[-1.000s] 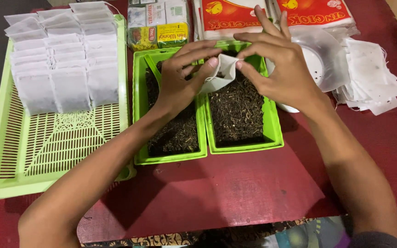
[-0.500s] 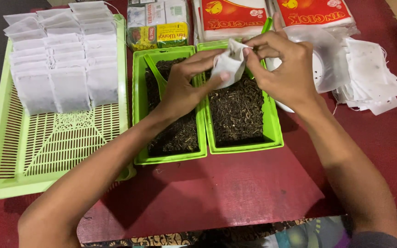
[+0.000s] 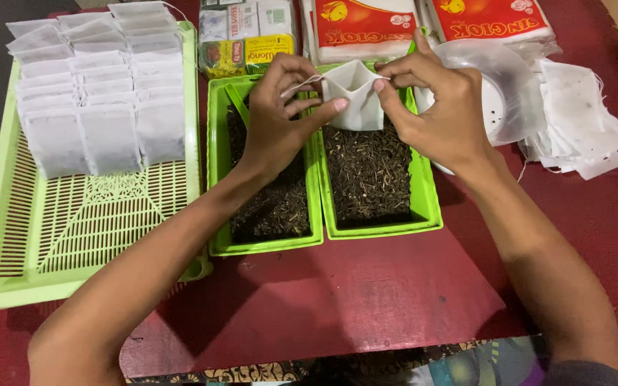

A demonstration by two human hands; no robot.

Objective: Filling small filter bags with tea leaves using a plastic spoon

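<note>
Both hands hold one small white filter bag (image 3: 355, 100) above two green trays of dark loose tea. My left hand (image 3: 280, 114) pinches the bag's left top corner and its thin string. My right hand (image 3: 438, 107) pinches the right top corner. The bag hangs over the gap between the left tea tray (image 3: 216, 164) and the right tea tray (image 3: 430, 207). A green scoop (image 3: 237, 100) lies in the left tray, partly behind my left hand.
A large light-green slatted basket (image 3: 73, 236) at the left carries rows of filled white bags (image 3: 101, 93). A heap of empty white bags (image 3: 581, 121) and a clear plastic lid (image 3: 502, 86) lie at the right. Boxes and red packets stand at the back on the red table.
The bag has been turned from a tilted, crumpled hold to upright and spread flat between both hands. My fingers now grip its top corners and the string.
</note>
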